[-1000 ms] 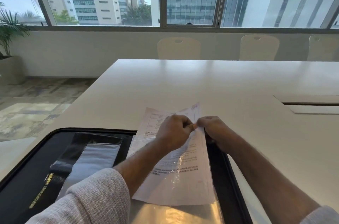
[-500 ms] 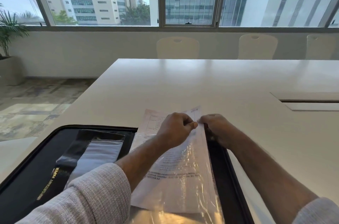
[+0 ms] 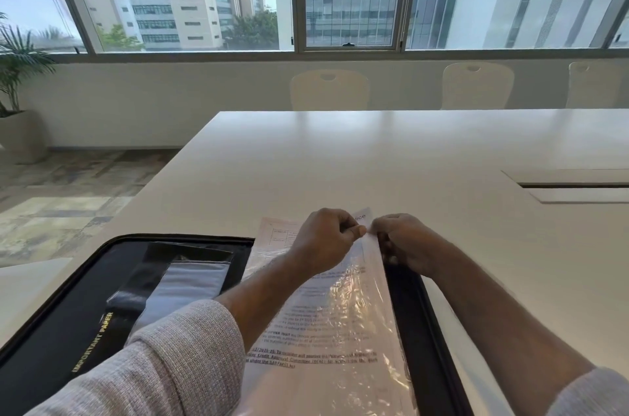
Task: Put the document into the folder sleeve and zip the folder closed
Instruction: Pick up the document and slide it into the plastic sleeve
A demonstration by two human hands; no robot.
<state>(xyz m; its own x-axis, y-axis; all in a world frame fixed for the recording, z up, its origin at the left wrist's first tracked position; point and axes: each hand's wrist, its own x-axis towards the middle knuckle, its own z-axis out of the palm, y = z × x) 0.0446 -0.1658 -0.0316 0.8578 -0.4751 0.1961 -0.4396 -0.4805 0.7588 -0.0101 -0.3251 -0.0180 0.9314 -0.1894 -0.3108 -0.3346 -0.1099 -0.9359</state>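
- left hand (image 3: 325, 238): thumb and forefinger pinched on the far edge of the document (image 3: 316, 323), close by the mouth of the clear sleeve (image 3: 367, 330).
- right hand (image 3: 403, 243): fingers curled and nipping the sleeve's far edge, just beside the left thumb – the two hands all but touch.
- change noted: against the views of a second and half a second ago, more crinkled plastic now covers the printed page, and less bare paper shows beyond the hands. the sheet has gone further in.
- position of document: lying mostly inside the sleeve on the right half of the open black folder (image 3: 81, 323); its far end, with a ruled box, stands proud of the sleeve over the white table (image 3: 374, 157).
- judgement: insertion appears well advanced but not complete – the projecting end must be seated before closing.
- zip: folder lies fully open; zipping not yet begun. slider not seen.
- risk, as a judgement: thin film may bunch and catch the paper's corner.
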